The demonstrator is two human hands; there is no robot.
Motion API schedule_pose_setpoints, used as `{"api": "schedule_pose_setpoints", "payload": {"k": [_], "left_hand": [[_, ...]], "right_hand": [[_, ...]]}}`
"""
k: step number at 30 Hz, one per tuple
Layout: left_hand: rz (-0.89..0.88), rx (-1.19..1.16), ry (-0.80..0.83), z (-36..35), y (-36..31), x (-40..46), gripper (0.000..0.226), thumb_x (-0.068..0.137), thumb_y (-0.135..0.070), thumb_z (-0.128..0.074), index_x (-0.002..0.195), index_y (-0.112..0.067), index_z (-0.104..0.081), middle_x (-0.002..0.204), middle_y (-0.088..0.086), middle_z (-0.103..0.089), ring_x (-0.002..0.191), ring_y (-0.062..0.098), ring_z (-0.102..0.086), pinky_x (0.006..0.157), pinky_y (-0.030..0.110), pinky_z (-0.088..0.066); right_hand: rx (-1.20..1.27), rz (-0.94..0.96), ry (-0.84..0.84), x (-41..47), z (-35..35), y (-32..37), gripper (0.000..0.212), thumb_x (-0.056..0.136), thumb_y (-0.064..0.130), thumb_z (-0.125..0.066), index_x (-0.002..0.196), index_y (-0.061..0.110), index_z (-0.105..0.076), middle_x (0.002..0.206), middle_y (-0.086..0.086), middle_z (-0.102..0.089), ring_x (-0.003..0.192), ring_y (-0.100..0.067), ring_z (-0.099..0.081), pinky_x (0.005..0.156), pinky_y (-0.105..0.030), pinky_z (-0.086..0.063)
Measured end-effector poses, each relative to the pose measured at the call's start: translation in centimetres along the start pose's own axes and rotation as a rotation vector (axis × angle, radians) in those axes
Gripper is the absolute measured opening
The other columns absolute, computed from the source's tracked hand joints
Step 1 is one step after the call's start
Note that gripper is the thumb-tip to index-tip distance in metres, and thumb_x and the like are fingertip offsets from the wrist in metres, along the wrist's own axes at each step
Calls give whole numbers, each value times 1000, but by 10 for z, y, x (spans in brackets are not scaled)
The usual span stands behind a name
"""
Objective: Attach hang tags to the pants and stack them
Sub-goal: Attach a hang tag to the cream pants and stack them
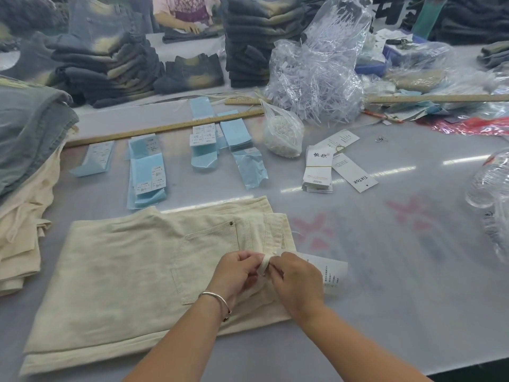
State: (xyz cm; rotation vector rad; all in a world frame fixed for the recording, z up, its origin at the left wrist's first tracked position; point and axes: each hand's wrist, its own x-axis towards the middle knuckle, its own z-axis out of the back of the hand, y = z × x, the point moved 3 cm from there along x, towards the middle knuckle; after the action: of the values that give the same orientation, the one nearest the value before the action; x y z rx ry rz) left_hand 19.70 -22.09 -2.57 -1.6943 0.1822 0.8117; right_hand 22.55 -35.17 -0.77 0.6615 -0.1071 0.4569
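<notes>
Folded cream pants [124, 274] lie flat on the grey table in front of me, back pocket up, waistband to the right. My left hand [237, 271] pinches a cream belt loop [264, 264] at the waistband. My right hand [296, 282] pinches at the same loop from the right. A white hang tag [332, 274] with printed text lies under and beside my right hand, partly hidden by it. Whatever joins the tag to the loop is hidden by my fingers.
A bundle of white hang tags [318, 169] and a loose TIKTOK tag [355, 175] lie behind the pants. Blue sticker sheets [148, 172], a bag of white fasteners [282, 133], a wooden ruler [165, 128], a stack of pants [24, 188] at left, dark jeans piles [248, 40] behind.
</notes>
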Motion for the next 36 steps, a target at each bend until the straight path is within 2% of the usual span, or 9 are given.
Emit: {"api": "schedule_pose_setpoints", "payload": {"k": [4, 7, 10, 13, 15, 20, 24, 31, 36], "left_hand": [[-34, 84, -14, -2, -2, -1, 17, 92, -11, -57, 76, -7, -56, 68, 10, -47, 49, 13, -41, 47, 22, -38], [-40, 40, -83, 0, -2, 0, 22, 92, -9, -52, 70, -9, -52, 64, 9, -48, 49, 14, -41, 43, 22, -37], [-71, 3, -171, 3, -5, -3, 19, 91, -9, -52, 74, -5, -59, 58, 2, -56, 41, 7, -45, 38, 18, -34], [-83, -77, -163, 1, -10, -6, 17, 91, -9, -50, 88, 1, -63, 66, 1, -64, 41, 2, -48, 38, 15, -32], [-88, -151, -130, 1, -15, -7, 13, 90, -7, -49, 84, -1, -58, 72, 5, -70, 48, 5, -52, 41, 18, -33], [-138, -235, -71, 3, -27, -12, 13, 92, -6, -48, 80, -8, -51, 68, 7, -65, 52, 10, -52, 46, 19, -39], [-184, -136, -34, 6, -32, -14, 12, 96, -9, -48, 86, -8, -53, 66, 4, -65, 52, 10, -53, 49, 21, -40], [-228, -49, -3, 9, -31, -21, 12, 96, -7, -50, 86, -7, -57, 68, 4, -66, 57, 13, -55, 53, 23, -42], [-286, -21, 9, 8, -31, -24, 5, 92, -4, -60, 94, -2, -64, 71, 3, -69, 65, 12, -63, 58, 23, -52]], "right_hand": [[44, -47, 207, 9, -3, -3, 17, 89, 19, -59, 75, 17, -67, 71, 4, -55, 66, -15, -49, 58, -31, -36], [276, -123, 289, 12, 5, -6, 20, 87, 11, -58, 90, 20, -75, 79, 9, -66, 76, -10, -59, 71, -26, -47], [477, -248, 300, 12, 18, -15, 32, 82, -1, -57, 86, 25, -76, 69, 6, -69, 62, -10, -57, 60, -17, -43], [540, -317, 323, 15, 29, -20, 27, 83, 2, -62, 83, 28, -70, 64, -2, -69, 52, -10, -46, 52, -15, -37], [614, -369, 355, 18, 36, -22, 21, 81, 3, -66, 85, 23, -69, 61, -5, -70, 50, -8, -49, 51, -12, -38], [945, -552, 516, 24, 47, -26, 8, 78, -1, -69, 79, 7, -68, 66, -17, -67, 43, -12, -31, 44, -18, -26], [1136, -644, 618, 27, 50, -25, 14, 78, 1, -70, 74, 14, -72, 63, -13, -60, 49, -13, -38, 47, -19, -27], [1287, -549, 636, 39, 51, -18, 9, 73, 8, -71, 80, 9, -76, 83, -22, -71, 56, -16, -55, 53, -18, -43], [1250, -426, 673, 44, 44, -16, 15, 89, 4, -61, 101, 1, -70, 106, -24, -70, 92, -32, -71, 71, -27, -56]]}}
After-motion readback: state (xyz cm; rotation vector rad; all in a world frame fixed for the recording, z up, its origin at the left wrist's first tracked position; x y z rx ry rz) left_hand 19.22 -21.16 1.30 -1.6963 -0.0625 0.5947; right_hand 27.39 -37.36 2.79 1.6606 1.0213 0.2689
